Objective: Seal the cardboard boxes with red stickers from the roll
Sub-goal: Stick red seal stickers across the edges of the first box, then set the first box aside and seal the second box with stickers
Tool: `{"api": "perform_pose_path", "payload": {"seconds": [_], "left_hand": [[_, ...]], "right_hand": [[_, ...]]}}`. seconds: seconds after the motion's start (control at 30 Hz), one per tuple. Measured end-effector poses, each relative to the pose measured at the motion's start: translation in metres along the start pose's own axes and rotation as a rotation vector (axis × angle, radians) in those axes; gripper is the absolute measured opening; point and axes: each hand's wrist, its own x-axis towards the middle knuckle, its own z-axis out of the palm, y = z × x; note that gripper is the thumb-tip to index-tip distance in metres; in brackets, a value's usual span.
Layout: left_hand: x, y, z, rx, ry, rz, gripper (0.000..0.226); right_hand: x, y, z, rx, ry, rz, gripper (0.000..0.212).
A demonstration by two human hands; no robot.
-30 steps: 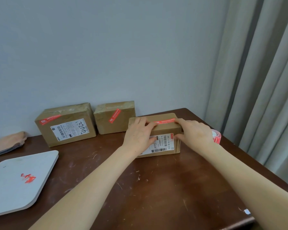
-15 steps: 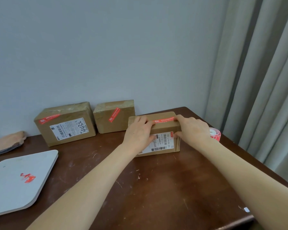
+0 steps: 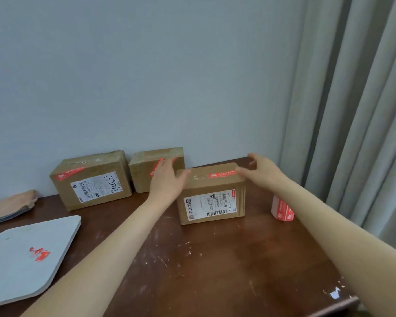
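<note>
Three brown cardboard boxes stand on the dark wooden table (image 3: 215,266). The nearest box (image 3: 212,197) carries a white shipping label and a red sticker (image 3: 222,174) along its top front edge. My left hand (image 3: 167,177) hovers just off its left end, fingers straight. My right hand (image 3: 264,170) hovers off its right end, fingers loosely spread, holding nothing. A larger box (image 3: 92,179) and a smaller box (image 3: 146,170) behind each bear a red sticker. The sticker roll (image 3: 281,209) stands upright right of the nearest box, partly behind my right forearm.
A white flat board (image 3: 25,255) with red scraps on it lies at the front left. A tan and grey stack of flat things (image 3: 12,204) sits at the far left. The wall is just behind the boxes, and grey curtains (image 3: 357,110) hang at the right.
Both hands have lifted off the nearest box and moved apart to its ends. They had been pressing the red sticker down on its top edge. The view is slightly nearer to the boxes.
</note>
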Motion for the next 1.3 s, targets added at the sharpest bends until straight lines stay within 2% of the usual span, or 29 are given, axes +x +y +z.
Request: {"api": "perform_pose_path", "payload": {"seconds": [0.07,0.17,0.2,0.27,0.33,0.47,0.67,0.87,1.1,1.2,1.3], "left_hand": [[0.004,-0.004,-0.007,-0.185,-0.059,-0.219,0.061],[0.004,-0.008,-0.010,-0.383,-0.147,-0.445,0.061],[0.003,-0.008,-0.010,-0.411,-0.175,-0.491,0.060],[0.002,-0.002,-0.010,-0.458,-0.232,-0.559,0.059],[0.005,0.006,-0.008,-0.484,-0.263,-0.565,0.056],[0.025,0.026,0.004,-0.593,-0.285,-0.500,0.036],[0.075,0.035,0.050,-0.736,-0.301,-0.525,0.046],[0.118,0.022,0.095,-0.799,-0.344,-0.568,0.062],[0.139,0.007,0.123,-0.786,-0.285,-0.570,0.057],[0.139,0.006,0.125,-0.774,-0.266,-0.554,0.054],[0.137,0.007,0.122,-0.759,-0.265,-0.544,0.059]], "right_hand": [[0.006,-0.003,-0.001,0.163,0.022,0.066,0.056],[0.013,-0.008,0.003,0.141,-0.038,0.129,0.028],[0.015,-0.009,0.005,0.111,-0.068,0.152,0.023],[0.021,-0.009,0.010,0.098,-0.105,0.184,0.029],[0.030,-0.009,0.011,0.078,-0.070,0.180,0.030],[0.049,-0.008,-0.001,0.056,0.065,0.172,0.019],[0.087,-0.001,-0.010,0.167,0.222,0.198,0.015],[0.124,0.010,0.001,0.246,0.243,0.185,0.023],[0.153,0.023,0.024,0.240,0.196,0.149,0.031],[0.157,0.024,0.029,0.236,0.193,0.144,0.047],[0.152,0.020,0.032,0.134,0.195,0.147,0.053]]}}
